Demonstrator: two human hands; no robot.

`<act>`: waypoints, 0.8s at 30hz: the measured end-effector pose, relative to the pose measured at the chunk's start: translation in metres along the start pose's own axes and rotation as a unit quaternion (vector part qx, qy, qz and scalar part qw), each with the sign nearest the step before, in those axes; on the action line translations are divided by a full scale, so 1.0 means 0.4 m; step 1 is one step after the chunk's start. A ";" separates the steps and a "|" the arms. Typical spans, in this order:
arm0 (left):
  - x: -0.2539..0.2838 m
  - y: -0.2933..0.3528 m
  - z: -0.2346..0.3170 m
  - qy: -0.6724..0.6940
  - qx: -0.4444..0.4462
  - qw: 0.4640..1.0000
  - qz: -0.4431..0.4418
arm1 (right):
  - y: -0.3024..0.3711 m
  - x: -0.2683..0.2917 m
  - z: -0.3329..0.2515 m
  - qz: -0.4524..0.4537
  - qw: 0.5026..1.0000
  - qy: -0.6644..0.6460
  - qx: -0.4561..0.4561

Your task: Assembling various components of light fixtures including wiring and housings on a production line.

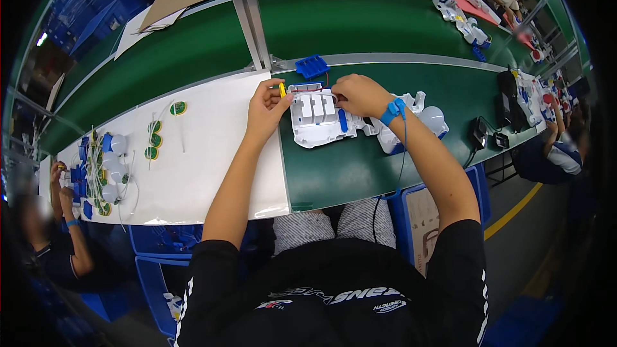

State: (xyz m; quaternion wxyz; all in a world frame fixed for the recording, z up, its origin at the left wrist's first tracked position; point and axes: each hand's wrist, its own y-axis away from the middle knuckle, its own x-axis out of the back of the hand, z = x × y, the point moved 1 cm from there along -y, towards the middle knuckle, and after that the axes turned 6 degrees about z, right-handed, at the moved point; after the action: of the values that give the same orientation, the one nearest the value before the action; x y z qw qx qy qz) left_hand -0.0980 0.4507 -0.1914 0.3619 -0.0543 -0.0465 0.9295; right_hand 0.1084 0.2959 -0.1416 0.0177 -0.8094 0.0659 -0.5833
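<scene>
White plastic housing [314, 130] lies flat between your two hands, most of its body spreading toward you from the fingertips. Your left hand [265, 108] pinches a small yellow piece [282, 90] between thumb and fingers, just at the housing's far left corner. Your right hand [361, 95] bends over the far right corner, fingertips drawn in beside the red wire [311, 90] — whether they grip it or only touch it, I cannot tell. That wire runs roughly left to right along the far edge, from near one set of fingers toward the other; on its near side three white blocks [315, 110] stand in a row, each with its long axis pointing away from you. Neither hand is clearly nearer — the row sits between them. Just beyond both sets of fingertips rests a blue tray [312, 66]
</scene>
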 end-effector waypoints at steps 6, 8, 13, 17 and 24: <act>0.000 0.000 -0.007 -0.007 0.001 1.000 0.000 | -0.010 0.008 -0.003 -0.043 0.998 -0.049 0.009; 0.007 0.002 -0.011 -0.013 -0.001 1.000 0.002 | -0.020 0.006 -0.008 -0.054 0.996 -0.069 -0.006; 0.001 0.003 -0.006 -0.028 -0.001 1.000 0.002 | -0.026 0.007 -0.002 -0.072 0.997 -0.034 -0.009; -0.003 0.000 -0.005 -0.019 -0.006 1.000 0.000 | -0.032 -0.012 0.013 -0.078 0.996 -0.033 -0.011; 0.006 0.000 -0.009 -0.019 -0.003 1.000 0.005 | -0.033 -0.037 0.018 -0.065 0.998 -0.014 -0.007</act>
State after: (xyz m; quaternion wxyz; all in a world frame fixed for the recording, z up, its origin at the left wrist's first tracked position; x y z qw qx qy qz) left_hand -0.0992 0.4527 -0.1951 0.3561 -0.0380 -0.0559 0.9320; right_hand 0.1116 0.3107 -0.1564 -0.0244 -0.8203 0.0172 -0.5712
